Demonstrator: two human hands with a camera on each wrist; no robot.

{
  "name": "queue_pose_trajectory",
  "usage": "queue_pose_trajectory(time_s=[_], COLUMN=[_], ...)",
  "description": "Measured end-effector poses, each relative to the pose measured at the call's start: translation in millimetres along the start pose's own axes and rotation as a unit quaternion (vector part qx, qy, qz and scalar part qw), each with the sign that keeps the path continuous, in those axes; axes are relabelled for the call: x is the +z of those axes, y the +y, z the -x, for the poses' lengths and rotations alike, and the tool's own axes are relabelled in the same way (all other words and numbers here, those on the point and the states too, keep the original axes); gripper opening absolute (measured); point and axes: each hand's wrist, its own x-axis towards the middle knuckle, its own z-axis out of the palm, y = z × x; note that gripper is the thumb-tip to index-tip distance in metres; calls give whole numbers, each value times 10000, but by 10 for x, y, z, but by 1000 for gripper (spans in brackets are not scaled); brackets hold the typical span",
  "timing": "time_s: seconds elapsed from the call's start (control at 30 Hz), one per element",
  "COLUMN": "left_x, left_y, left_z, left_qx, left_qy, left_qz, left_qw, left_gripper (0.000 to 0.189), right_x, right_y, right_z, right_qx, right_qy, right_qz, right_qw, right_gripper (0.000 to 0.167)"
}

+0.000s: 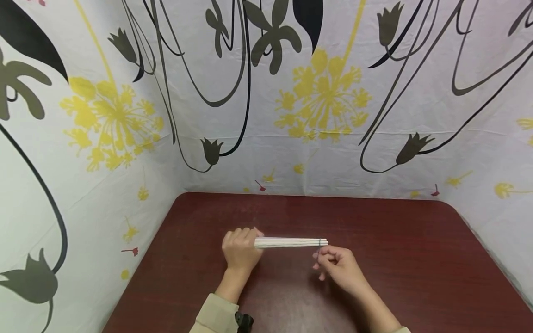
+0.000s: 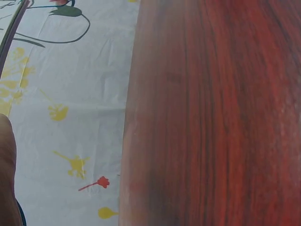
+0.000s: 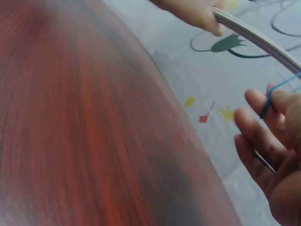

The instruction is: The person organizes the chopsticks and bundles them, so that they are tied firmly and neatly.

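A bundle of thin pale sticks [image 1: 287,243], like chopsticks, lies level above the table. My left hand [image 1: 241,249] grips its left end, hiding that end inside the fist. Near the right end a thin blue band or string [image 1: 319,242] goes round the sticks. Just below that end, my right hand [image 1: 339,266] pinches the blue strand between thumb and forefinger, its other fingers loosely bent. In the right wrist view the strand [image 3: 277,88] runs taut from the sticks [image 3: 256,35] to the fingers. At the left wrist view's edge, only slivers of hand [image 2: 6,169] and bundle show.
A dark red wood-grain table [image 1: 287,296] lies beneath both hands. White cloth [image 1: 266,115] printed with flowers hangs behind it and along its sides. A black device [image 1: 244,321] sits at the left wrist, by a beige sleeve [image 1: 216,315].
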Motion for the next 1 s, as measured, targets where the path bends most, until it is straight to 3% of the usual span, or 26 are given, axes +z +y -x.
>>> queue_pose_trajectory(time_s=[0.1, 0.17, 0.23, 0.33, 0.47, 0.53, 0.57, 0.63, 0.73, 0.83, 1.0], left_x=[-7, -12, -17, -21, -25, -26, -26, -27, -27, -30, -36], left_y=[3, 4, 3, 1, -1, 0, 2, 3, 6, 10, 12], left_z=[-22, -35, -44, -47, -29, -15, -10, -2, -10, -30, -46], left_qx=[-27, -58, -109, -224, -384, -453, -489, -550, -623, -646, -580], left_qy=[88, 106, 74, -87, -383, -495, -544, -599, -615, -579, -469], left_qz=[8, 3, -17, -76, -136, -120, -107, -67, -7, 12, -61], left_qw=[10000, 9999, 9999, 9997, 9984, 9977, 9973, 9967, 9962, 9962, 9972], left_gripper=[35, 34, 33, 31, 30, 28, 27, 26, 27, 27, 27], right_x=[129, 225, 309, 404, 485, 522, 540, 578, 634, 682, 742], right_y=[-16, -15, -11, -22, -66, -88, -99, -121, -148, -147, -92], right_z=[-8, -13, -15, -12, -2, 0, 1, -1, 6, 24, 76], right_qx=[-265, -819, -1609, -2901, -4215, -4574, -4676, -4784, -4704, -4348, -3493], right_qy=[360, 575, 732, 876, 934, 967, 1018, 1172, 1564, 2044, 2391], right_qz=[206, 474, 891, 1783, 2669, 2695, 2645, 2418, 2094, 1777, 783], right_qw=[9988, 9939, 9802, 9361, 8616, 8419, 8373, 8360, 8429, 8588, 9026], right_gripper=[5, 7, 11, 3, 22, 31, 34, 45, 59, 66, 60])
